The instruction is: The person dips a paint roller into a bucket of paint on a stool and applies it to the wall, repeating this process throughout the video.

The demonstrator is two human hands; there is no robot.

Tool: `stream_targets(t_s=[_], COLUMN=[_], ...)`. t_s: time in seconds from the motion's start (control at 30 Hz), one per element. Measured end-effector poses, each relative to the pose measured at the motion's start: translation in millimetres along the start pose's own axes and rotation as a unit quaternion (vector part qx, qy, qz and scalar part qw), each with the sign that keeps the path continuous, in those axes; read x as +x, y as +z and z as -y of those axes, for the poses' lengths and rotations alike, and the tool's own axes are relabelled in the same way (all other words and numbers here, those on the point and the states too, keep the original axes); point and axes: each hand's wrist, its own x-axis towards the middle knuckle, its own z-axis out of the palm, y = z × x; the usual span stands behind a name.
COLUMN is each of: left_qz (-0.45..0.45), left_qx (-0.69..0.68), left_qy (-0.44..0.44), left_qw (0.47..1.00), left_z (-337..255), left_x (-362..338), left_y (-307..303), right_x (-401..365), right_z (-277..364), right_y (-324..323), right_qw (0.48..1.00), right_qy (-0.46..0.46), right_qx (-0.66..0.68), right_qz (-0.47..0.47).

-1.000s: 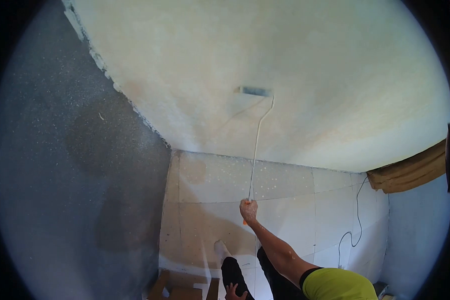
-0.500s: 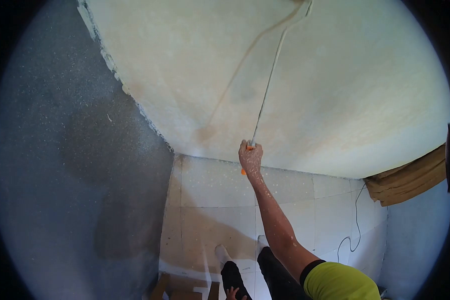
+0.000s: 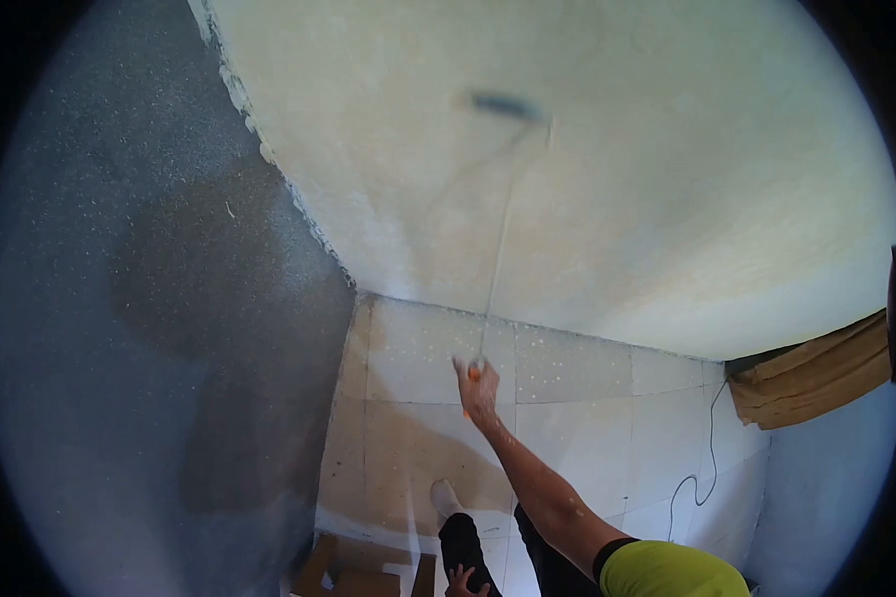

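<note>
My right hand (image 3: 478, 388) is closed on the orange handle of a paint roller (image 3: 501, 239), whose long thin rod reaches up in front of the pale wall (image 3: 667, 179). The dark roller head (image 3: 506, 103) is blurred near the top of the view. Pale specks cover that hand and forearm. At the bottom edge, my left hand (image 3: 461, 581) rests by the dark trouser leg, its fingers apart and nothing visible in them.
A grey speckled wall (image 3: 90, 298) stands at the left. Tiled flooring (image 3: 567, 438) bears pale spots. Brown sheeting (image 3: 816, 378) and a thin cable (image 3: 709, 468) lie at the right. Cardboard (image 3: 368, 583) is at the bottom left.
My right hand has moved down and slightly left with the roller, and the roller head has come down into view. My left hand stays low by the leg.
</note>
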Motion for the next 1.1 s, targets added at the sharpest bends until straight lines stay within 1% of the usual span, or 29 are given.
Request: stream_targets(t_s=[0.03, 0.1, 0.17, 0.2, 0.27, 0.3, 0.37, 0.4, 0.43, 0.47, 0.5, 0.53, 0.6, 0.63, 0.67, 0.7, 0.73, 0.77, 0.83, 0.87, 0.9, 0.97, 1.0, 1.03, 1.07, 1.1], left_qz=[0.000, -0.010, -0.003, 0.004, 0.007, 0.011, 0.003, -0.006, -0.009, 0.001, 0.011, 0.009, -0.016, -0.014, -0.017, -0.020, -0.019, -0.020, -0.021, -0.016, -0.013, -0.016, -0.021, -0.021, -0.018, -0.016], left_qx=[0.000, 0.003, -0.001, -0.008, -0.011, -0.014, -0.014, -0.013, -0.014, 0.004, 0.022, 0.023, -0.042, -0.040, -0.031, -0.022, -0.020, -0.013, -0.006, -0.004, -0.002, 0.010, 0.022, 0.021, 0.008, -0.005], left_qy=[0.000, 0.031, 0.024, 0.016, 0.009, 0.003, 0.008, 0.015, 0.014, -0.004, -0.022, -0.025, -0.030, -0.033, -0.020, -0.008, -0.007, -0.003, 0.001, -0.009, -0.019, -0.008, 0.001, 0.003, 0.002, 0.001], left_qw=[1.000, 0.999, 1.000, 1.000, 1.000, 1.000, 1.000, 1.000, 1.000, 1.000, 0.999, 0.999, 0.999, 0.999, 0.999, 1.000, 1.000, 1.000, 1.000, 1.000, 1.000, 1.000, 1.000, 1.000, 1.000, 1.000], left_z=[0.0, 3.9, 3.5, 2.9, 3.6, 3.8, 3.6, 2.5, 0.9, -1.5, -3.5, -4.8, -7.2, -5.7, -4.6, -3.2, -2.1, -2.2, -3.2, -4.5, -6.2, -12.1, -14.3, -12.2, -6.4, -3.8], left_x=[0.2, 1.7, 0.9, 1.4, 3.3, 3.4, 2.8, 5.4, 7.1, 7.4, 8.9, 11.8, 12.3, 11.5, 13.4, 14.1, 14.2, 14.7, 14.7, 14.0, 14.4, 14.6, 15.2, 16.1, 16.0, 15.9], left_y=[-0.3, -0.9, -3.8, -4.7, -6.1, -6.4, -8.1, -9.0, -11.3, -14.2, -17.3, -20.2, -22.3, -22.4, -21.4, -19.9, -19.0, -17.9, -18.5, -19.7, -20.5, -23.1, -23.1, -21.0, -18.0, -16.8], right_x=[18.4, 62.5, 90.4, 91.7, 88.6, 90.6, 78.6, 76.9, 68.6, 44.0, 19.9, -5.1, -54.2, -61.2, -65.4, -68.4, -66.2, -54.6, -19.4, 2.2, 25.3, 57.8, 66.7, 73.0, 74.3, 74.2], right_z=[10.8, 70.8, 124.5, 143.2, 167.3, 154.6, 114.4, 56.6, -3.5, -33.5, -69.4, -103.2, -105.6, -108.5, -110.4, -99.7, -88.0, -57.4, -26.4, -8.9, 33.4, 102.0, 127.0, 148.4, 158.2, 149.3], right_y=[14.2, 8.6, -1.1, -3.0, -1.3, 11.4, 30.0, 59.1, 85.7, 89.9, 93.1, 96.2, 71.6, 72.1, 73.1, 69.0, 65.4, 59.6, 72.7, 86.9, 71.1, 46.9, 36.6, 27.8, 24.7, 33.4], right_qw=[0.992, 0.986, 0.986, 0.986, 0.979, 0.980, 0.993, 0.971, 0.913, 0.950, 0.939, 0.963, 0.983, 0.983, 0.992, 0.993, 0.993, 0.993, 0.988, 0.969, 0.981, 0.990, 0.990, 0.992, 0.990, 0.990], right_qy=[-0.081, -0.143, -0.136, -0.138, -0.082, -0.110, -0.068, -0.201, -0.326, -0.251, -0.280, -0.177, -0.057, -0.054, 0.018, 0.090, 0.073, 0.055, -0.075, -0.150, -0.145, -0.128, -0.129, -0.112, -0.094, -0.095], right_qx=[-0.010, -0.021, 0.049, 0.050, 0.150, 0.095, 0.064, -0.072, -0.203, -0.156, -0.185, -0.204, -0.173, -0.173, -0.128, -0.081, -0.091, -0.100, -0.134, -0.123, -0.117, 0.005, 0.005, 0.054, 0.103, 0.103], right_qz=[-0.092, -0.084, -0.082, -0.082, -0.113, -0.133, -0.071, -0.108, -0.141, -0.104, -0.073, -0.017, 0.027, 0.029, 0.009, -0.011, 0.012, 0.035, -0.001, -0.152, -0.054, -0.057, -0.058, -0.038, -0.016, -0.015])
